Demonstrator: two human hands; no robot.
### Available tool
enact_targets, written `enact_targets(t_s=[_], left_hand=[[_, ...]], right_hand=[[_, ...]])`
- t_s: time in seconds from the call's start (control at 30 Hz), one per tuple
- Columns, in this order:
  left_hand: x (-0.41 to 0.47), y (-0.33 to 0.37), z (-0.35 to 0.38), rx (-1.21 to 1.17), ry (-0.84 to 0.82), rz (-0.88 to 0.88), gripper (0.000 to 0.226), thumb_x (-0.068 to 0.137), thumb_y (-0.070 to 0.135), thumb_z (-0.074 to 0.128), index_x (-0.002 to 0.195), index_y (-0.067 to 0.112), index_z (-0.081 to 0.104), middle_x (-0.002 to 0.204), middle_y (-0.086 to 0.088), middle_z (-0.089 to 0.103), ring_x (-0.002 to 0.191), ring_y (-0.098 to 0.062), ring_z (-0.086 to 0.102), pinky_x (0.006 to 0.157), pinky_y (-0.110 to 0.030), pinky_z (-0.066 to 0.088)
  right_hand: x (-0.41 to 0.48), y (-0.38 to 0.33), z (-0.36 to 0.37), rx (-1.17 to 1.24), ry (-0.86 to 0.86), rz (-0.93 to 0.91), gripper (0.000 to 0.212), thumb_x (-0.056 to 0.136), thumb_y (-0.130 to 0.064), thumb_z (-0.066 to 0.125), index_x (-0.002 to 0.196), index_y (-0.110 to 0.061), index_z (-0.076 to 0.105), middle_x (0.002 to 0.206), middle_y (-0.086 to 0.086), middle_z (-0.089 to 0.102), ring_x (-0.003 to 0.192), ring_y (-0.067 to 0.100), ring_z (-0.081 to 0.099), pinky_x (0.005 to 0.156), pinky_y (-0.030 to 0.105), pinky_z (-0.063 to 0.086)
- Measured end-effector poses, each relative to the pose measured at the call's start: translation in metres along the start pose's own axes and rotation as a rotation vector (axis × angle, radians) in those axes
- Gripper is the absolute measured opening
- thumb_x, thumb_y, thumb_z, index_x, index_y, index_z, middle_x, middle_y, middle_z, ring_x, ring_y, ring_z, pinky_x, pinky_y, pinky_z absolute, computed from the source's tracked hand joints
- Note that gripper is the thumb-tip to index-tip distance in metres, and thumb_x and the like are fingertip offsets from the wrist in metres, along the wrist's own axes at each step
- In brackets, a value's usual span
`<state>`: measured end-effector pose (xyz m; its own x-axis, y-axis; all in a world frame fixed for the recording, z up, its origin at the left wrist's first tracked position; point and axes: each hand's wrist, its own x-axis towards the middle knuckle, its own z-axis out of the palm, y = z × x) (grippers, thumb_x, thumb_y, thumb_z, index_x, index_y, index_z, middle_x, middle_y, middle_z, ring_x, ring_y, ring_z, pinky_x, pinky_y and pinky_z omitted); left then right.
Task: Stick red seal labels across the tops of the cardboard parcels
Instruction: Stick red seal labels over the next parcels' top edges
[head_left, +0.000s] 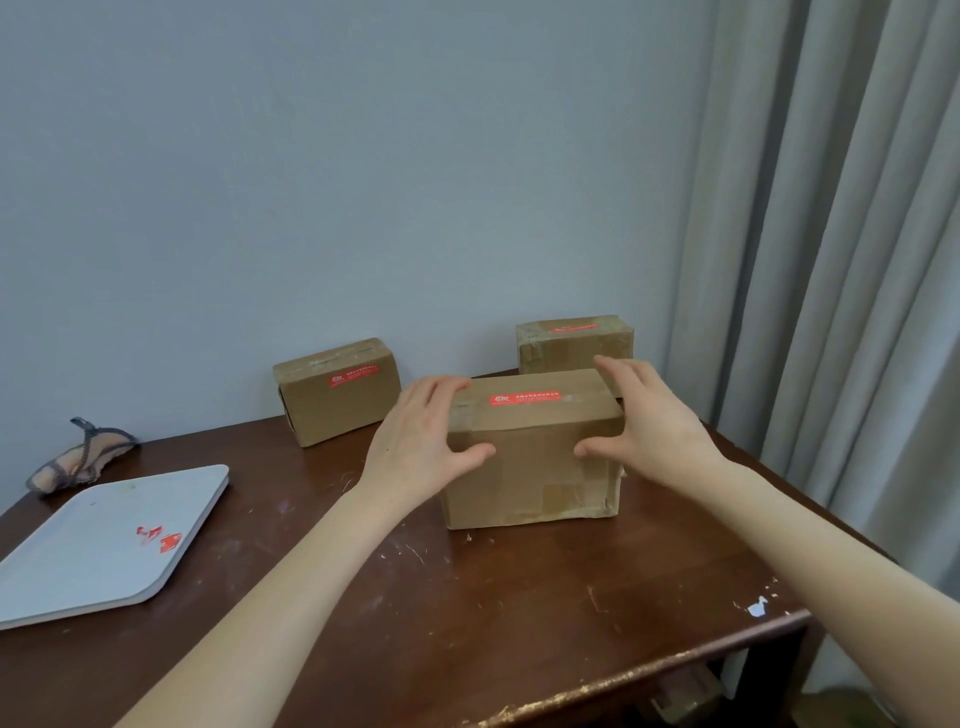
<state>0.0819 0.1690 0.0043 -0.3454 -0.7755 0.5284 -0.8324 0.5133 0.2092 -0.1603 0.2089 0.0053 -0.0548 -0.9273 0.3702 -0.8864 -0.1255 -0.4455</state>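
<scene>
— What stands on the dark wooden table (519, 597) by the grey wall (311, 156)?
— The near parcel (535, 467), at the centre, with a red seal label (524, 399) across its top.
— And the hands?
— The left hand (415, 441) and right hand (654, 436) clasp its ends, thumbs on the front face, fingers over the top edges.
— Anything behind?
— Two labelled parcels: the back-left parcel (337, 405) and the back-right parcel (571, 345).

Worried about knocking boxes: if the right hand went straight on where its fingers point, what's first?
Likely the far right parcel, past the near parcel that the right hand grips; depth unclear.
</scene>
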Motion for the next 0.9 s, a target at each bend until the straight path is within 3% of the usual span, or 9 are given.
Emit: enact_targets(t_s=[0.13,0.2,0.3,0.37,0.47,0.6,0.67,0.77,0.9], left_hand=[[-0.023,-0.007,0.006,-0.233,0.082,-0.215,0.081,0.077,0.041,0.070,0.144,0.020,0.029,0.143,0.005,0.038,0.132,-0.012,0.036,0.104,-0.028,0.033],[-0.032,-0.006,0.012,-0.350,0.000,-0.347,0.085,0.079,0.038,0.070,0.148,0.019,0.024,0.148,0.005,0.035,0.131,-0.012,0.039,0.101,-0.025,0.033],[-0.035,-0.004,0.021,-0.478,-0.157,-0.465,0.076,0.084,0.034,0.067,0.145,0.016,0.026,0.141,0.002,0.047,0.107,-0.010,0.052,0.086,-0.020,0.038],[-0.030,-0.003,0.021,-0.506,-0.164,-0.481,0.063,0.087,0.032,0.064,0.140,0.015,0.034,0.133,0.001,0.053,0.097,-0.007,0.051,0.080,-0.020,0.039],[-0.016,-0.003,0.010,-0.615,-0.076,-0.496,0.054,0.088,0.027,0.063,0.135,0.016,0.040,0.125,0.004,0.054,0.096,-0.007,0.051,0.080,-0.023,0.040],[0.010,-0.006,-0.014,-0.928,-0.006,-0.555,0.041,0.088,0.023,0.063,0.127,0.019,0.051,0.117,0.006,0.060,0.102,-0.010,0.057,0.080,-0.024,0.045],[0.021,-0.006,-0.023,-1.096,-0.019,-0.589,0.037,0.087,0.023,0.063,0.124,0.018,0.058,0.114,0.002,0.066,0.099,-0.011,0.062,0.078,-0.026,0.047],[0.034,-0.004,-0.033,-1.176,-0.060,-0.643,0.016,0.088,0.025,0.061,0.104,0.022,0.067,0.101,0.003,0.071,0.090,-0.011,0.065,0.074,-0.027,0.048],[0.049,-0.007,-0.041,-1.193,-0.100,-0.779,0.019,0.086,0.033,0.064,0.098,0.018,0.064,0.091,0.002,0.068,0.090,-0.016,0.063,0.088,-0.034,0.050]], right_hand=[[-0.012,0.016,0.012,0.187,0.025,0.143,0.115,0.065,-0.041,0.085,0.154,-0.022,0.014,0.151,0.003,0.036,0.135,0.021,0.041,0.107,0.041,0.041],[-0.018,0.019,0.025,0.261,-0.026,0.230,0.115,0.069,-0.037,0.084,0.154,-0.017,0.010,0.152,0.005,0.036,0.138,0.022,0.038,0.108,0.040,0.039],[-0.019,0.021,0.038,0.357,-0.097,0.306,0.092,0.079,-0.031,0.076,0.151,-0.014,0.021,0.144,0.006,0.047,0.130,0.025,0.047,0.100,0.036,0.043],[-0.015,0.020,0.041,0.357,-0.079,0.285,0.071,0.083,-0.027,0.072,0.143,-0.018,0.036,0.134,0.002,0.056,0.122,0.023,0.054,0.096,0.033,0.045],[-0.003,0.013,0.031,0.402,-0.015,0.270,0.055,0.083,-0.026,0.072,0.132,-0.018,0.049,0.121,-0.001,0.062,0.112,0.020,0.059,0.092,0.034,0.049],[0.025,0.003,0.004,0.469,0.071,0.299,0.044,0.081,-0.044,0.070,0.119,-0.021,0.063,0.106,-0.006,0.069,0.097,0.016,0.064,0.085,0.034,0.052],[0.036,-0.003,-0.006,0.496,0.079,0.325,0.032,0.080,-0.051,0.068,0.097,-0.024,0.070,0.091,-0.010,0.070,0.093,0.016,0.066,0.086,0.037,0.054],[0.050,-0.010,-0.019,0.422,0.078,0.358,0.035,0.079,-0.057,0.066,0.065,-0.025,0.065,0.072,-0.009,0.066,0.079,0.018,0.066,0.078,0.036,0.054],[0.066,-0.014,-0.031,0.405,0.087,0.434,0.046,0.072,-0.059,0.068,0.058,-0.017,0.055,0.059,0.001,0.061,0.061,0.023,0.064,0.077,0.042,0.057]])
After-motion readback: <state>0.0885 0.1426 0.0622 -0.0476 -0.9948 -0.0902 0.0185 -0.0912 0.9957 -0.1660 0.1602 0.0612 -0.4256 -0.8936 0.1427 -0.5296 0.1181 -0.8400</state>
